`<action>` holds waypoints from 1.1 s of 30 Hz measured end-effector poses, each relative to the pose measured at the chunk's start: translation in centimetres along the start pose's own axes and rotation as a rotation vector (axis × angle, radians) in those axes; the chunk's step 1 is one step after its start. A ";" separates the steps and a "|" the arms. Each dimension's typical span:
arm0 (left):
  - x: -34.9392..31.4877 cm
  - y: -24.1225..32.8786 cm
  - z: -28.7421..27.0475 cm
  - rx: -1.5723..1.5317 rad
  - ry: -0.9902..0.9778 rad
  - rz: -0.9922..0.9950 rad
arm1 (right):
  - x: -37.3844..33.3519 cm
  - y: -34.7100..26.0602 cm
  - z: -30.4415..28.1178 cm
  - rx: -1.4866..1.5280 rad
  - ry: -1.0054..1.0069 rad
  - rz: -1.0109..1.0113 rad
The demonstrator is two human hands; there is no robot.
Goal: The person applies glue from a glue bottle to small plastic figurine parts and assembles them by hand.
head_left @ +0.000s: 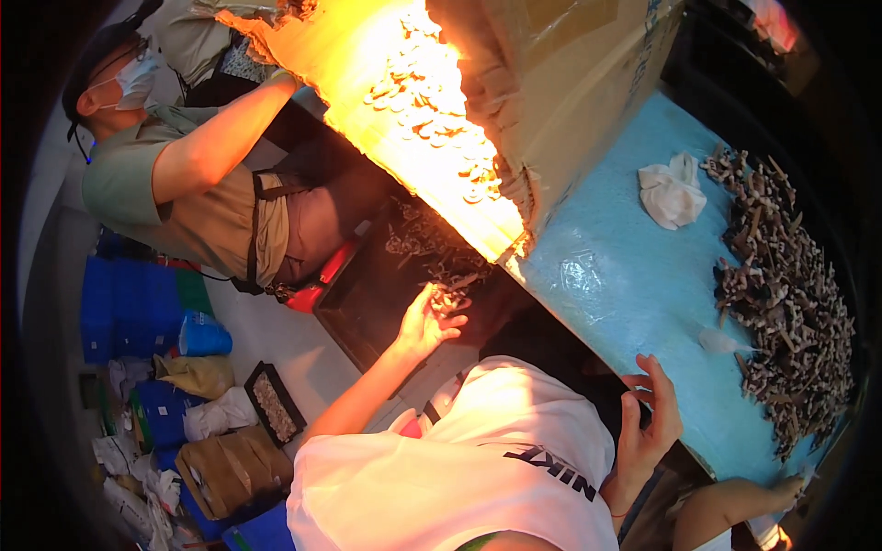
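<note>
My left hand [424,328] is over a dark tray [363,308], its fingers curled round a small handful of dried, brown, root-like pieces [450,298]. More such pieces lie in the tray just beyond it. My right hand [650,424] is raised by the near edge of the light blue tabletop [588,211], fingers apart and nothing in them. On the right side of that table spreads a large heap of short brown dried pieces [781,303].
A torn cardboard box [579,101] stands at the table's far end, beside a brightly lit sheet with pieces on it. A crumpled white cloth [672,191] lies on the table. A masked co-worker [184,174] sits far left; another person's arm [735,514] reaches in lower right. Blue crates [138,308] stand left.
</note>
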State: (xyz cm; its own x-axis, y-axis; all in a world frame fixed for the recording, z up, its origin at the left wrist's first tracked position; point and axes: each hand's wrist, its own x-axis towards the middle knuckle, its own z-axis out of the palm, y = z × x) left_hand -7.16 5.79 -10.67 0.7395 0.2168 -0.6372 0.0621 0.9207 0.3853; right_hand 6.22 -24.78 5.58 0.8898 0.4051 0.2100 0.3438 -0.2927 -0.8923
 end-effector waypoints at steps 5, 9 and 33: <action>1.6 0.5 -7.6 0.390 0.425 0.082 | 0.0 0.1 0.4 -0.078 -0.009 -0.008; 0.5 0.8 -8.5 0.691 0.551 -0.008 | -0.1 0.7 0.4 -0.105 -0.013 -0.018; 2.6 -8.0 29.4 1.450 -0.749 1.279 | -1.3 3.2 -6.6 -0.359 0.333 -0.026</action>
State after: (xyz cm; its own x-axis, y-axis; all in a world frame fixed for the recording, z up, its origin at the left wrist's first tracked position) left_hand 13.94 -10.52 4.27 0.8306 -0.1045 0.5469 -0.5049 -0.5555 0.6607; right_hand 8.16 -32.02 5.07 0.9069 0.1342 0.3995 0.3970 -0.5900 -0.7031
